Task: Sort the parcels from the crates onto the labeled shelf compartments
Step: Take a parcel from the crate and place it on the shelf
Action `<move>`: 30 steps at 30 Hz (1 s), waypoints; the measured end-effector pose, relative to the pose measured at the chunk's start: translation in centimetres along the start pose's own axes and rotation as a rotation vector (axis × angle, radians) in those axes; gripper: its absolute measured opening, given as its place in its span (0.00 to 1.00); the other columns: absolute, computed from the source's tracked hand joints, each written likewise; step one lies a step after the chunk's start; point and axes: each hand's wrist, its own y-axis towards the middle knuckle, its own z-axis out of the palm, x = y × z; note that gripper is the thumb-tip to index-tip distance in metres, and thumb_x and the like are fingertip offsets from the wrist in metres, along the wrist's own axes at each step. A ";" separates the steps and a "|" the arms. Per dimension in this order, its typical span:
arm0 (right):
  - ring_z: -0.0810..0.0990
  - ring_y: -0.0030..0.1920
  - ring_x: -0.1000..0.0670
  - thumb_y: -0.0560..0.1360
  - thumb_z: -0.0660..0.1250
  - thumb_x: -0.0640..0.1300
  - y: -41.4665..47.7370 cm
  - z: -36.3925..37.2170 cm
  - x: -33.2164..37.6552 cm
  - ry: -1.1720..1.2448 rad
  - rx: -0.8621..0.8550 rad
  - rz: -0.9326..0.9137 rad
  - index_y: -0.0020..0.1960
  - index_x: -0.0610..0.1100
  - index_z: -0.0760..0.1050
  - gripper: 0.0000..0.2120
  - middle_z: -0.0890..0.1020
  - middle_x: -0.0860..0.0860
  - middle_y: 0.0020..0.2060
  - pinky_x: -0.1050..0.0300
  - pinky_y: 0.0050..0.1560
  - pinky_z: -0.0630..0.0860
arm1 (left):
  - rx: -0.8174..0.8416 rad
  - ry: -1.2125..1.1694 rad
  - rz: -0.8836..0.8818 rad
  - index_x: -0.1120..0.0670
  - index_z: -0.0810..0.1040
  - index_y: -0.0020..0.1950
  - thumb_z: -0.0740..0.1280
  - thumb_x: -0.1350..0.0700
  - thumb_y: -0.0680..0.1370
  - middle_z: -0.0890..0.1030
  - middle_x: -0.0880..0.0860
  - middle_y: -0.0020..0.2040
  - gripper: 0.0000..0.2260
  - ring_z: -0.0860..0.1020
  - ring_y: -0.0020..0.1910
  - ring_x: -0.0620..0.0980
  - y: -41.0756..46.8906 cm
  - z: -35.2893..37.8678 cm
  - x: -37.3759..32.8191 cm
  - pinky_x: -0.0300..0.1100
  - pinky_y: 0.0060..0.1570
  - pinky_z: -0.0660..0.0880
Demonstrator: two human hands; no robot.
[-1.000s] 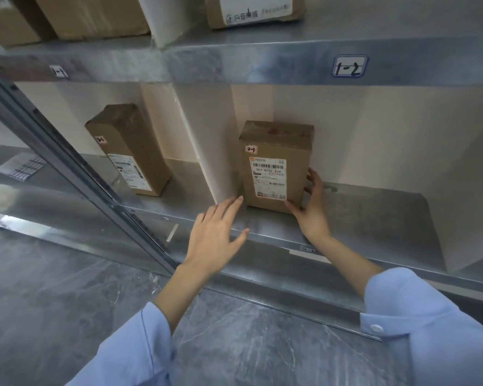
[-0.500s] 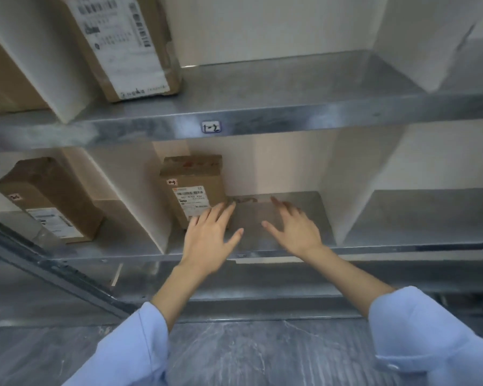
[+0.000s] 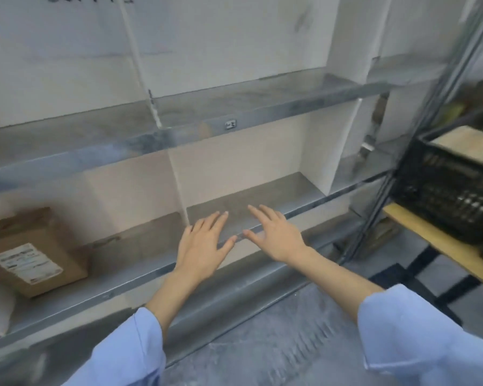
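Left hand (image 3: 204, 246) open, palm down, fingers straight and slightly spread, holding nothing. Right hand (image 3: 276, 238) just beside it, equally flat and open, nothing gripped, thumb tips close together but apart. Both held over the front lip of the grey metal shelf (image 3: 117, 288), fingertips reaching above the floor of the compartment straight ahead; contact with the metal not clear from this angle. Light-blue sleeves (image 3: 123, 352) pushed back from both wrists.

Well to the left of the left hand, one compartment over, past the thin white divider panel (image 3: 176, 185): brown rectangular cardboard parcel (image 3: 34, 252), resting on the same shelf level, turned at an angle, white printed shipping label on its near face, print too blurred to read.

Above the fingertips, on the front edge of the next shelf up: small white label tag (image 3: 231, 124), writing unreadable.

Well to the right of the right hand, beyond the slanting grey metal upright post (image 3: 430, 107): black plastic lattice crate (image 3: 444, 196) sitting on a yellowish wooden bench (image 3: 444, 246). Inside the crate, at the top, a pale flat parcel (image 3: 469, 146); anything beneath it too dark and blurred to make out.
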 end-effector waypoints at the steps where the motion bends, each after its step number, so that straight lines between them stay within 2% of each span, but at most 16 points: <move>1: 0.58 0.76 0.45 0.79 0.57 0.65 -0.9 -1.4 -2.1 -0.007 -0.018 0.026 0.80 0.58 0.51 0.33 0.57 0.52 0.78 0.46 0.70 0.66 | -0.008 -0.005 0.021 0.45 0.58 0.79 0.38 0.32 0.72 0.63 0.48 0.78 0.38 0.64 0.74 0.49 0.6 0.0 -2.3 0.47 0.68 0.61; 6: 0.57 0.77 0.46 0.79 0.54 0.66 -6.0 -9.0 -12.3 -0.076 -0.084 0.161 0.80 0.58 0.50 0.33 0.56 0.52 0.79 0.46 0.70 0.65 | -0.056 -0.060 0.121 0.45 0.58 0.79 0.39 0.31 0.72 0.61 0.47 0.78 0.38 0.62 0.75 0.48 4.2 0.0 -13.6 0.45 0.68 0.59; 13: 0.54 0.78 0.44 0.80 0.54 0.64 -14.3 -17.9 -25.0 -0.043 -0.198 0.400 0.80 0.55 0.51 0.32 0.54 0.50 0.80 0.44 0.73 0.61 | -0.093 -0.139 0.334 0.45 0.57 0.79 0.40 0.31 0.73 0.62 0.48 0.78 0.38 0.62 0.75 0.50 8.6 -0.6 -29.6 0.49 0.69 0.59; 16: 0.54 0.78 0.44 0.80 0.53 0.65 -17.4 -20.4 -29.7 -0.027 -0.243 0.507 0.80 0.55 0.51 0.32 0.55 0.50 0.79 0.41 0.73 0.62 | -0.103 -0.155 0.451 0.46 0.57 0.80 0.50 0.35 0.80 0.61 0.48 0.79 0.30 0.62 0.75 0.50 10.2 -0.5 -35.8 0.49 0.70 0.59; 18: 0.54 0.78 0.45 0.80 0.53 0.65 -19.2 -21.7 -32.4 -0.019 -0.265 0.568 0.80 0.55 0.50 0.32 0.54 0.50 0.79 0.40 0.73 0.63 | -0.114 -0.167 0.520 0.46 0.57 0.80 0.54 0.37 0.81 0.62 0.48 0.78 0.28 0.62 0.75 0.49 11.1 -0.3 -39.6 0.49 0.70 0.60; 26: 0.55 0.78 0.45 0.81 0.55 0.62 -23.6 -26.0 -42.6 0.002 -0.406 0.766 0.80 0.51 0.51 0.32 0.55 0.49 0.79 0.43 0.73 0.64 | -0.097 -0.223 0.719 0.44 0.54 0.80 0.53 0.36 0.81 0.60 0.47 0.79 0.29 0.59 0.76 0.49 16.7 1.6 -53.3 0.49 0.72 0.57; 30: 0.59 0.77 0.45 0.81 0.55 0.60 -24.1 -28.3 -48.1 0.012 -0.458 0.838 0.80 0.50 0.53 0.31 0.57 0.48 0.79 0.44 0.73 0.64 | -0.093 -0.276 0.813 0.46 0.57 0.80 0.54 0.37 0.81 0.61 0.48 0.79 0.28 0.61 0.76 0.49 20.7 2.8 -59.9 0.51 0.72 0.59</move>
